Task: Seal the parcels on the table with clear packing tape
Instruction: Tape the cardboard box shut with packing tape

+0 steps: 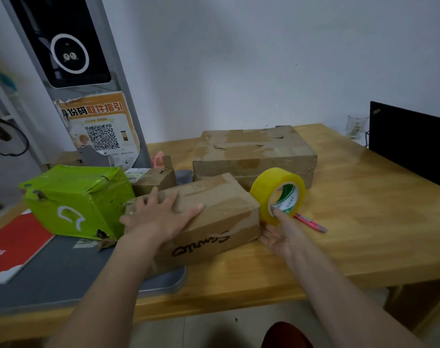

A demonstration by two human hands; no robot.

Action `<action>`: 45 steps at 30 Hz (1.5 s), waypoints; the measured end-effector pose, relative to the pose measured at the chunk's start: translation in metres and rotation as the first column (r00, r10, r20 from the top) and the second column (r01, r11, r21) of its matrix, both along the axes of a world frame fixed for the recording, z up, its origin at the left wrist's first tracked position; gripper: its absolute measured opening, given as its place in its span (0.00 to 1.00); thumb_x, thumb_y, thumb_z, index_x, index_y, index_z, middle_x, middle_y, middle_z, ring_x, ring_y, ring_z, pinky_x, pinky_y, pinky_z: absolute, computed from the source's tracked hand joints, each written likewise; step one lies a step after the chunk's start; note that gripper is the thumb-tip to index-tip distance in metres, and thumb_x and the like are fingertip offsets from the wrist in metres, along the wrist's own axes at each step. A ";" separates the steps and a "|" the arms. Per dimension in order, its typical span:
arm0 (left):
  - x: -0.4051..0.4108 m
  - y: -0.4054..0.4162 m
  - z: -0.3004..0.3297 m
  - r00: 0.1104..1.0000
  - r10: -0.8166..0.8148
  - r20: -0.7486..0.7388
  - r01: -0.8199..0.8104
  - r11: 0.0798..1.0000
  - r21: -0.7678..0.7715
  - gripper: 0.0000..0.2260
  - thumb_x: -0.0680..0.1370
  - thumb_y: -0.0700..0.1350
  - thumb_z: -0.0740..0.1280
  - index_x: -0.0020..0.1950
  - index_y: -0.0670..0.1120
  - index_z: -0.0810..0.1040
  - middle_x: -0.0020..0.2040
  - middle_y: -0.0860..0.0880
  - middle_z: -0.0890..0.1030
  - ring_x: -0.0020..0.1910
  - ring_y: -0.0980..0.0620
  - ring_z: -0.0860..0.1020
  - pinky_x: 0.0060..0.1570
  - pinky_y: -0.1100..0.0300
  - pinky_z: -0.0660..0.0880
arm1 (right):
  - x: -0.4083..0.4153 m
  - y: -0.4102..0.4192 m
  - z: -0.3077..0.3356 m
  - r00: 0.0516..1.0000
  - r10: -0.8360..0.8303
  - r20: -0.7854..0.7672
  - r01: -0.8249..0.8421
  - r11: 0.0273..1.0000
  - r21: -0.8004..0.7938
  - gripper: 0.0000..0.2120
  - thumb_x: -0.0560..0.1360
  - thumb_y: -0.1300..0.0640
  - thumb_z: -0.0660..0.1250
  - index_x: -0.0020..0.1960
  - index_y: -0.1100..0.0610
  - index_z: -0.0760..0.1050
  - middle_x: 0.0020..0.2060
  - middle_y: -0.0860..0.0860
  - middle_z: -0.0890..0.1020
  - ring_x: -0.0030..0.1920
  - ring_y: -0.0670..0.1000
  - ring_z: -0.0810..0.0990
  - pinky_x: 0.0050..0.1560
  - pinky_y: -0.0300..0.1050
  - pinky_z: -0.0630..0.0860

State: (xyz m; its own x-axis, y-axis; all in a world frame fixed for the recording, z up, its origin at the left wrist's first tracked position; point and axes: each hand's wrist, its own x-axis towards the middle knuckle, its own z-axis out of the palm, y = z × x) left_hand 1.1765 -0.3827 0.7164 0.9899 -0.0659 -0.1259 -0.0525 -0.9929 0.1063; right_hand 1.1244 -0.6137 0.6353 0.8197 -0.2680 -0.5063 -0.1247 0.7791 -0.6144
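A brown cardboard parcel [214, 217] with black lettering on its near side lies at the table's middle. My left hand [158, 214] presses flat on its top left end, fingers spread. My right hand [280, 232] holds a yellowish roll of clear packing tape [276, 194] upright at the parcel's right end, one finger hooked inside the roll's core. A larger worn cardboard parcel [254, 151] sits behind. A green plastic-wrapped parcel [76, 199] stands to the left, with a small cardboard parcel [155, 179] behind it.
A pink pen [310, 223] lies on the wooden table [364, 222] right of the tape. A grey mat [63, 275] with a red booklet [15, 247] covers the left. A tall scanner kiosk [71, 59] stands back left; a black laptop screen [412, 144] and a glass [357, 126] back right.
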 end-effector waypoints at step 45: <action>-0.016 -0.067 0.125 0.759 -0.622 0.194 0.648 0.691 -0.320 0.39 0.63 0.68 0.77 0.70 0.60 0.69 0.64 0.58 0.75 0.63 0.54 0.73 0.64 0.53 0.72 | 0.033 -0.011 0.193 0.815 0.246 0.525 0.304 0.589 -0.749 0.03 0.80 0.57 0.65 0.51 0.56 0.77 0.35 0.49 0.83 0.38 0.50 0.82 0.40 0.48 0.78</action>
State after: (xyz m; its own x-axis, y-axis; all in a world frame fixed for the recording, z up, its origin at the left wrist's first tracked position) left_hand 1.1608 -0.4502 0.8410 0.7004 -0.7072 0.0964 -0.6764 -0.6145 0.4059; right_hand 1.1571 -0.6248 0.8287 0.8360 -0.3464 0.4256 0.4384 -0.0447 -0.8977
